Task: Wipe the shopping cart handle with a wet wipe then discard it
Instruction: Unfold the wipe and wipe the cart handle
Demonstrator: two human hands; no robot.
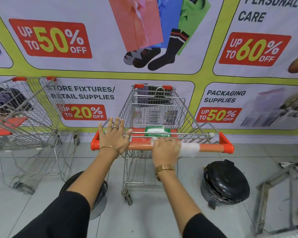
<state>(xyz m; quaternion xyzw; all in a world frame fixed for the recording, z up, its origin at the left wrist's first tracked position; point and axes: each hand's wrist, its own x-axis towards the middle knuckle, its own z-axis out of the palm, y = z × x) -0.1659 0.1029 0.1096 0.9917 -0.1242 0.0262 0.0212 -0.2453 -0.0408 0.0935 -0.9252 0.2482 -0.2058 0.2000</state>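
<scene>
A wire shopping cart (155,103) stands in front of me with an orange handle (212,147) running across. My right hand (165,148) grips the middle of the handle with a white wet wipe (189,149) wrapped around the bar; the wipe sticks out to the right of my fingers. My left hand (113,136) rests flat on the left part of the handle, fingers spread, holding nothing. A green and white wipes pack (157,131) lies on the red child seat just behind the handle.
A black pedal bin (225,182) with a closed lid stands on the floor at the right. Another round bin (100,200) sits under my left arm. A second cart (24,114) is parked at the left. A metal frame (282,186) stands far right. A poster wall (110,66) is behind.
</scene>
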